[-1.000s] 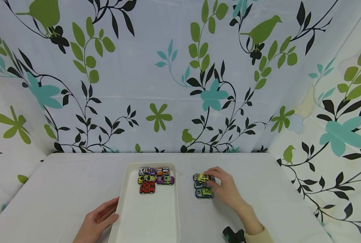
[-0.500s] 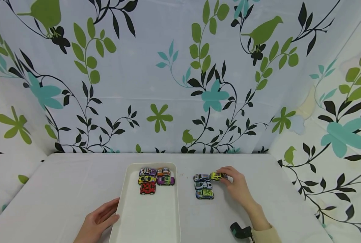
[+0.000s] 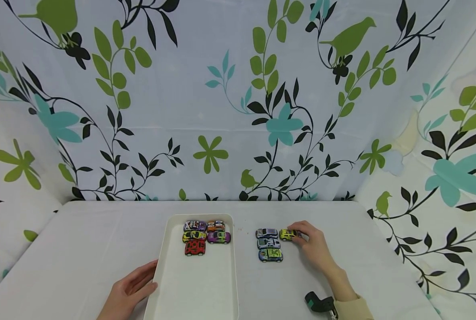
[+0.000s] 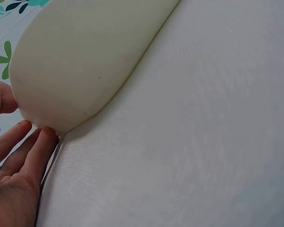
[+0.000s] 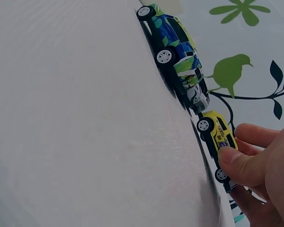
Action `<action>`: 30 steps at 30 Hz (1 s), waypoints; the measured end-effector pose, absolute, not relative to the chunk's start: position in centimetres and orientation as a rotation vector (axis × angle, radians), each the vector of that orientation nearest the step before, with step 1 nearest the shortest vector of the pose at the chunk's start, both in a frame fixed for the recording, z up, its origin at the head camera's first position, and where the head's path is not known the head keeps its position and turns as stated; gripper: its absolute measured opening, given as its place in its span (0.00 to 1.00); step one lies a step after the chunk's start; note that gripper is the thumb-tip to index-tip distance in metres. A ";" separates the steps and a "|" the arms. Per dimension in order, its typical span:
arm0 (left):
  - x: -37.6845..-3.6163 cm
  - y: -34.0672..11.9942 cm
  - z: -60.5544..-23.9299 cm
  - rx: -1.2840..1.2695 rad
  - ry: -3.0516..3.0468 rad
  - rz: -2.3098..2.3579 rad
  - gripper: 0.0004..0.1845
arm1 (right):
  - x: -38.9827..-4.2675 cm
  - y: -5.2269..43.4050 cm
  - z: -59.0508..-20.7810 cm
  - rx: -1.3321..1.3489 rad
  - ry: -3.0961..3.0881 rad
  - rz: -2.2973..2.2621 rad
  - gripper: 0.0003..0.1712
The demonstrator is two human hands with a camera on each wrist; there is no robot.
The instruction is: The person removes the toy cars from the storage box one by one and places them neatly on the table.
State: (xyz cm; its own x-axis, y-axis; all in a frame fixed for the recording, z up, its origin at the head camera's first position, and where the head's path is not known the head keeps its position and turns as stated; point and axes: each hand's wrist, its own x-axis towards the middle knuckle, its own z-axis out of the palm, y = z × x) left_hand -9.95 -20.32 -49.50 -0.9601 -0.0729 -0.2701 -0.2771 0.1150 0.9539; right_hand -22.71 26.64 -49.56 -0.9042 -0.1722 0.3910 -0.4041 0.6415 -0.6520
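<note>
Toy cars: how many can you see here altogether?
9. Five sit in the white tray; three stand in a column on the table; the right hand holds a yellow car beside them.

Yellow car [image 3: 287, 234] is off the top of the car column; it now sits on the table just right of the far silver car [image 3: 266, 233]. Right hand [image 3: 315, 249] moves right with it, fingers pinching it.

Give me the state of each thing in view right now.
Yellow car: on table, pinched by right hand.
Three loose cars: upright, in a column beside it.
Tray: holds five cars at far end.
Left hand: fingers straight, touching tray's edge.
</note>
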 end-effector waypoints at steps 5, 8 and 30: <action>-9.9 -20.2 -49.4 -0.366 2.221 1.950 0.36 | -22.7 26.7 -49.9 0.460 -2.575 1.160 0.19; -9.9 -20.2 -49.4 -0.368 2.217 1.949 0.36 | -22.8 26.7 -50.1 0.450 -2.576 1.171 0.19; -10.1 -20.4 -49.4 -0.352 2.206 1.952 0.37 | -22.7 26.9 -51.5 0.359 -2.563 1.299 0.23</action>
